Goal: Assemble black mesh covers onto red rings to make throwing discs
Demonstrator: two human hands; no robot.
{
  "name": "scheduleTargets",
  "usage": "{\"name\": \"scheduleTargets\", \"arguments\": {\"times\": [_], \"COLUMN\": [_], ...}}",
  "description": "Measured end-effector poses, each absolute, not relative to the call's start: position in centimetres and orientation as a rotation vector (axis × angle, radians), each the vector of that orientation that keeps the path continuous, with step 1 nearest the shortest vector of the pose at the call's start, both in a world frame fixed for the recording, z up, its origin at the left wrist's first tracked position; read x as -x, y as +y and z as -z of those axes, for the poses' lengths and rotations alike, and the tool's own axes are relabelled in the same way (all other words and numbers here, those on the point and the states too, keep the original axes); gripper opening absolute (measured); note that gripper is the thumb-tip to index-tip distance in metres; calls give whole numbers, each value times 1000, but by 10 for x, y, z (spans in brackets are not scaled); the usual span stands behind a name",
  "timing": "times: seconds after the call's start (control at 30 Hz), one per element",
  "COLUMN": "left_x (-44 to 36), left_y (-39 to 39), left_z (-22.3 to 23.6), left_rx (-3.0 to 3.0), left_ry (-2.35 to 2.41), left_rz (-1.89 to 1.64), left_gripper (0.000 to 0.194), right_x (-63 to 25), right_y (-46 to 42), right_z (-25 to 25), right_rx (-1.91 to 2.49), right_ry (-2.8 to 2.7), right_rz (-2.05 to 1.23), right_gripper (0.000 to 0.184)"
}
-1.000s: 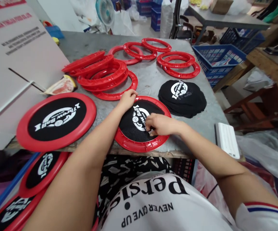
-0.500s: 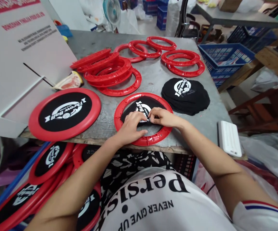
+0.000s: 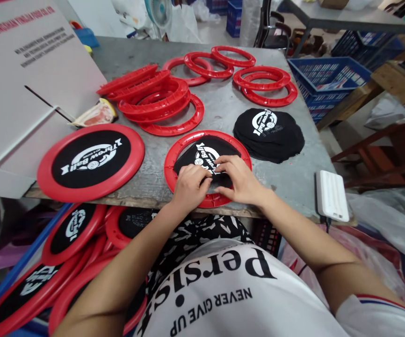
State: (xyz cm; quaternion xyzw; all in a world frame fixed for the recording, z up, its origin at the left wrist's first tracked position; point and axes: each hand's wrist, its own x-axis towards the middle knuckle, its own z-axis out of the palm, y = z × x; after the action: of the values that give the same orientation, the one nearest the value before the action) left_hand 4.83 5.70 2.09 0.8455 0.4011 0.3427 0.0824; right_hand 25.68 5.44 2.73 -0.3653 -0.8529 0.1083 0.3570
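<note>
A red plastic ring [image 3: 169, 164] lies on the table in front of me, with a black fabric disc [image 3: 225, 146] printed "Throw Ball" inside it. The fabric reaches the ring's far side, while its near edge is partly hidden under my hands. My left hand [image 3: 190, 186] is closed at that near edge, pinching the fabric between thumb and fingers. Over the right part of the fabric is my right hand [image 3: 239, 180], its fingers curved and the thumb apart, holding nothing. A pile of black fabric discs [image 3: 286, 138] lies to the right.
A red-rimmed throw disc [image 3: 48, 171] lies at the left by a white carton [image 3: 41, 61]. Several red rings [image 3: 160, 110] are heaped behind, with more [image 3: 271, 98] farther right. A white power bank [image 3: 331, 196] sits at the table's right corner. Finished discs [image 3: 74, 227] are piled below the left edge.
The fabric has spread out more toward the near side of the ring. My right hand has opened from a pinch and the thumb has come away. My left fingers have closed.
</note>
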Motion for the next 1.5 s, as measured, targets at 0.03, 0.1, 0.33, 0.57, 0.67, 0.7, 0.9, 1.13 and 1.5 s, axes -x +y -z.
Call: {"name": "scheduleTargets", "arguments": {"times": [0.03,0.1,0.33,0.57,0.67,0.7,0.9,1.13,1.5], "left_x": [-48,-49,-44,-37,-36,-36,-36,-36,-35], "left_y": [56,53,38,39,40,39,39,38,39], "left_z": [-21,-22,-9,2,0,0,2,3,2], "left_rx": [-2533,-2572,-2879,-2974,-2979,-2980,-2942,-2993,-2877], "left_ry": [1194,1180,935,667,633,633,663,641,644], "left_rz": [-1021,-1001,-1029,-1044,-1045,-1049,-978,-1005,-917], "left_gripper": [10,11,17,17,16,15,15,13,18], "right_x": [-255,-253,-269,-276,-276,-276,-279,-279,-282], "right_y": [51,49,47,43,43,43,41,40,41], "right_z": [-24,-19,-5,4,5,6,11,12,9], "right_rx": [943,960,699,646,617,600,573,588,536], "right_ry": [-2208,-2209,-2315,-2414,-2417,-2415,-2441,-2458,-2472], "right_rz": [-225,-129,-100,-27,12,15,-33,9,-61], "right_gripper": [31,14,15,22,21,21,24,23,24]}}
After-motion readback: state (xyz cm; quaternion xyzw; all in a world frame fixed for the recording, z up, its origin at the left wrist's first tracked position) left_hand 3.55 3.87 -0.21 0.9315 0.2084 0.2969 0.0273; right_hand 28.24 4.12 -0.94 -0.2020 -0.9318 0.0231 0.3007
